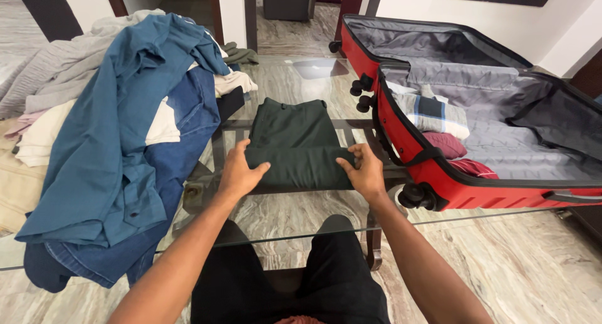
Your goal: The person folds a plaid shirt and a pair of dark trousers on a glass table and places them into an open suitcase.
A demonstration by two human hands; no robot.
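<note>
Legs: black trousers (295, 280) of the person fill the bottom centre, seen through and below the near edge of the glass table (301, 217).
Left hand: left hand (240, 171) lies palm down on the near left corner of the folded dark green garment (296, 142), fingers curled loosely over the fold and the thumb on the cloth; it presses rather than grips.
Right hand: right hand (364, 168) rests on the near right corner of the same garment, fingers bent and spread, fingertips pinching lightly at the folded edge.
Garment: it lies flat on the glass table, between the clothes pile and the suitcase, folded into a neat rectangle with its doubled near end under both hands.
Clothes pile: to the left, a teal blue shirt (119, 129) is draped over blue jeans (182, 142), with cream and grey garments heaped behind.
Suitcase: red hard-shell suitcase (439, 173) stands open on the right, its wheels just beside the garment; inside its grey lining lie a striped folded cloth (433, 114) and maroon clothes (448, 145).
Beyond: marble floor (533, 267) and a doorway at the back.
</note>
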